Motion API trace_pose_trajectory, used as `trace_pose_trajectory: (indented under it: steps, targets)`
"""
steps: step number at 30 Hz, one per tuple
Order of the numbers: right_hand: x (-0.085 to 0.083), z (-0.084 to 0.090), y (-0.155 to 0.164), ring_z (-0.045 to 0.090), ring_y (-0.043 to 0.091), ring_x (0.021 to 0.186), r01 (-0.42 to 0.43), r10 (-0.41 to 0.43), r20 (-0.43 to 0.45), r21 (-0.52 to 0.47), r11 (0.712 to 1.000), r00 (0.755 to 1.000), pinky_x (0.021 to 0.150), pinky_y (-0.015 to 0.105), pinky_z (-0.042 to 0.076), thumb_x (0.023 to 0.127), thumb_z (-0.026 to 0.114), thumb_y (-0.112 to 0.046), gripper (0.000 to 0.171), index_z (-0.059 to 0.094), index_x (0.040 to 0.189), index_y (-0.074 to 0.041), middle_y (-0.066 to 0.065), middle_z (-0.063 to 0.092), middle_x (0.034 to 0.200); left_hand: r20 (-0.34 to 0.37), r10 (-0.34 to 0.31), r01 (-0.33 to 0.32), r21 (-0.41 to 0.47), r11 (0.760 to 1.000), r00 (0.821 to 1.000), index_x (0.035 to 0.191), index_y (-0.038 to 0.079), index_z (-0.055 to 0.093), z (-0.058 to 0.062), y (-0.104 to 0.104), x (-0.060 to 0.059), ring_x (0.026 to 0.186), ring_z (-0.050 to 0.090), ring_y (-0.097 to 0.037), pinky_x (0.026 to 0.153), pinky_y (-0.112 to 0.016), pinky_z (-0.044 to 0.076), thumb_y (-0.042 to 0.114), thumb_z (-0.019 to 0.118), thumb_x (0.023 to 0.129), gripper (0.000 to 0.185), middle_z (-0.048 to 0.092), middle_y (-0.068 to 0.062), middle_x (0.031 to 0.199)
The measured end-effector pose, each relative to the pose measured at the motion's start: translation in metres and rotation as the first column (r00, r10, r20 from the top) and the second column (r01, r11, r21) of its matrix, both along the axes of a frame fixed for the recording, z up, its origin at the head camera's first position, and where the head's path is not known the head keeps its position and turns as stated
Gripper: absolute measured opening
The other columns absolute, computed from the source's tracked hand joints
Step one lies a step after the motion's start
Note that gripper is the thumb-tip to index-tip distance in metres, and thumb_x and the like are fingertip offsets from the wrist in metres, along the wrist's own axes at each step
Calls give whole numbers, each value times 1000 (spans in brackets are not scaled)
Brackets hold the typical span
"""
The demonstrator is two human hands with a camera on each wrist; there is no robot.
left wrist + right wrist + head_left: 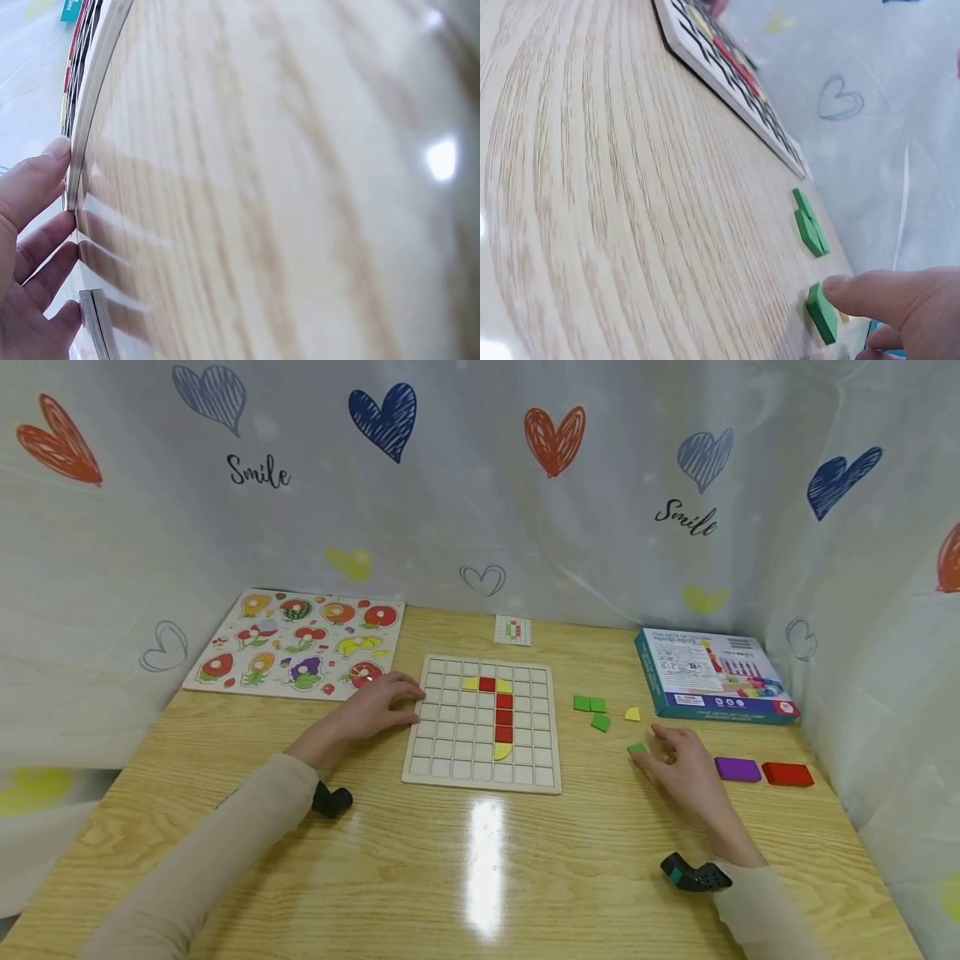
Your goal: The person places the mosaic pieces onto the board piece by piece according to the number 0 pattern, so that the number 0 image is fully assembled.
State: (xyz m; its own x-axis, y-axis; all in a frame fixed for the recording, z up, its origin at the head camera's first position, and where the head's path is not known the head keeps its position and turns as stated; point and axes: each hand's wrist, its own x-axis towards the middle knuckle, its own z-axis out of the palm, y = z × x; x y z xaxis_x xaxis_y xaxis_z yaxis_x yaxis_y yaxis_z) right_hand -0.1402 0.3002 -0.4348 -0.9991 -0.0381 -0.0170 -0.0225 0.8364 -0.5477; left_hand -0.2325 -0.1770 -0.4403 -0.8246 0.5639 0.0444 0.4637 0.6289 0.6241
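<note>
Left hand (378, 704) touches left edge of grid board (442, 747); right hand (686, 768), well apart, touches green tile (638, 748) on table (390, 860), pinch unclear. Best grip opposite edges, board steadied.

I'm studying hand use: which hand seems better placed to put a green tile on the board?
Probably the right hand: it touches a green tile, with more nearby. The left hand touches the board, farther from those tiles.
</note>
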Motion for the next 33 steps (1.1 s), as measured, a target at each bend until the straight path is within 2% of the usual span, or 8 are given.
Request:
trace_pose_trajectory:
  steps: [3, 6, 12, 16, 26, 29, 33]
  targets:
    - [2, -1, 8, 49, 40, 107, -18, 17, 38, 25, 1000, 999, 88, 55, 44, 91, 69, -36, 72, 43, 141, 9, 31, 46, 130, -6, 1, -1, -1, 1000, 1000, 121, 3, 66, 0, -1, 0, 124, 48, -34, 106, -51, 37, 18, 72, 90, 36, 54, -17, 131]
    - [1, -2, 8, 50, 41, 108, -57, 56, 20, 38, 998, 998, 89, 56, 44, 90, 70, -36, 71, 46, 139, 9, 30, 47, 130, -7, 5, -5, 1, 1000, 1000, 121, 3, 66, -1, -3, 1, 124, 48, -34, 106, -51, 37, 18, 72, 90, 35, 54, -17, 131]
    - [-4, -4, -2, 58, 31, 94, -123, 128, -71, 62, 990, 989, 79, 47, 48, 90, 72, -20, 43, 63, 123, 5, 23, 59, 111, -2, 2, -2, 5, 1000, 1000, 122, 3, 65, -2, -3, 2, 124, 48, -34, 106, -51, 37, 18, 72, 90, 36, 53, -17, 131]
    - [-8, -5, -8, 61, 29, 93, -155, 160, -94, 55, 986, 983, 79, 46, 51, 90, 72, -15, 33, 68, 118, 2, 19, 63, 108, 11, 12, -12, -2, 1000, 1000, 122, 4, 66, 0, -1, 1, 125, 48, -33, 107, -51, 36, 19, 72, 90, 36, 53, -16, 132]
    - [-9, -8, -21, 64, 33, 103, -221, 215, -98, -53, 974, 972, 87, 44, 53, 87, 72, -3, 37, 64, 122, 4, 21, 62, 118, 13, 7, -7, 9, 1000, 1000, 121, 4, 66, 0, 0, 1, 124, 48, -32, 106, -50, 37, 19, 72, 90, 35, 54, -15, 131]
    - [-8, -8, -23, 63, 30, 100, -222, 219, -99, -23, 975, 971, 86, 44, 53, 87, 74, -7, 38, 65, 122, 3, 19, 62, 115, 10, 6, -6, 10, 1000, 1000, 121, 4, 66, -1, -1, 1, 124, 48, -32, 106, -50, 37, 19, 73, 90, 35, 54, -15, 130]
    - [-7, -7, -24, 58, 23, 89, -224, 228, -103, 42, 974, 968, 77, 40, 50, 88, 73, -10, 33, 68, 118, 1, 14, 62, 105, 6, 3, -3, 10, 1000, 1000, 121, 4, 66, -2, -1, 0, 124, 48, -33, 106, -50, 37, 19, 73, 90, 35, 54, -15, 130]
